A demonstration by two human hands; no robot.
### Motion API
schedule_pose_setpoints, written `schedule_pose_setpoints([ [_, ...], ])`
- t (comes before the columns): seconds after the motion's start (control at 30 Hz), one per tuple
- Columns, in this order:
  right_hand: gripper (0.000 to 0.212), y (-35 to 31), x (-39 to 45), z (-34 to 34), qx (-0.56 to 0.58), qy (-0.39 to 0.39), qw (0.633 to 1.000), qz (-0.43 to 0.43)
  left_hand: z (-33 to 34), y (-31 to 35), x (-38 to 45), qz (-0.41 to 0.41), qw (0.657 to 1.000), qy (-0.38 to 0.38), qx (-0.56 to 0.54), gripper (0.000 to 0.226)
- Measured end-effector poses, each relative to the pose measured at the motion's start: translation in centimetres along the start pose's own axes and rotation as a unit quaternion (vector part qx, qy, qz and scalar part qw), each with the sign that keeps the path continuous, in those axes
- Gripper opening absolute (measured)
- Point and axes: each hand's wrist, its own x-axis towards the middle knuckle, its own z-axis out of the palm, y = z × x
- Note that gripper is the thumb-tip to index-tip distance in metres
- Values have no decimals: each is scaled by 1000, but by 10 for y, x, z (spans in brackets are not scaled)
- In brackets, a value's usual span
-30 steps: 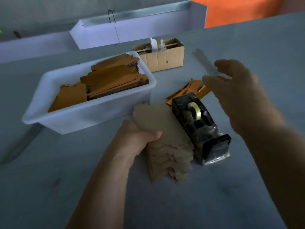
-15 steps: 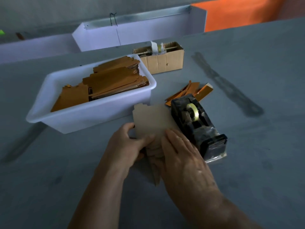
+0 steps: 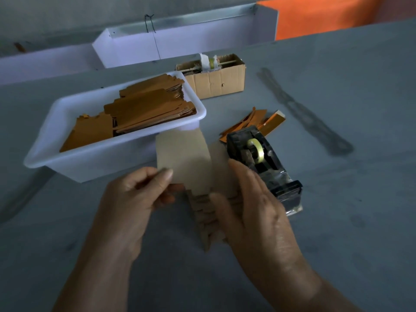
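Left hand (image 3: 135, 199) pinches the top card sheet (image 3: 182, 158) off the stack (image 3: 206, 218); right hand (image 3: 254, 210) lies flat, steadying it. Next, I judge: lift it clear.

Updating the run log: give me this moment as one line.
left hand: pinches top sheet | right hand: rests on card stack | tape dispenser: beside card stack | white tub: holds brown card pieces

**Bench surroundings, dim light**

Grey table (image 3: 337, 233) fills the view, with a dark smear (image 3: 304, 113) at 2 o'clock. White trough (image 3: 180, 43) along far edge at 12 o'clock, grey wall (image 3: 67, 12) behind. Orange panel (image 3: 315, 16) at 1 o'clock. Light low, bluish.
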Motion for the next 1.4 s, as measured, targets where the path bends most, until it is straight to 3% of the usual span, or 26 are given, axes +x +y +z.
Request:
schedule_pose_setpoints([
  [0.13,55,-5,9,-11,197,-50,965,167,-11,17,-15,-9,993,-92,-67,22],
  [0.23,42,-3,15,-17,270,-66,938,208,-10,21,-22,-23,987,-125,-94,34],
  [0.33,23,-5,14,-18,359,-100,897,239,-9,17,-23,-38,985,-146,-84,22],
  [0.43,11,-4,11,-19,386,-87,886,241,-4,19,-25,-69,974,-204,-75,31],
  [0.53,7,-1,7,-18,390,-95,886,233,2,22,-23,-67,976,-191,-76,46],
  [0.63,11,-1,3,-17,406,-96,879,232,13,22,-20,-50,990,-133,5,46],
  [1.0,7,9,0,-13,313,-76,929,182,34,17,-19,-92,990,-108,1,40],
  [1.1,9,7,0,-11,305,-75,931,183,35,18,-19,-76,993,-93,-13,50],
  [1.4,12,2,-5,-6,146,14,984,97,37,14,-18,-61,995,-77,-6,43],
])
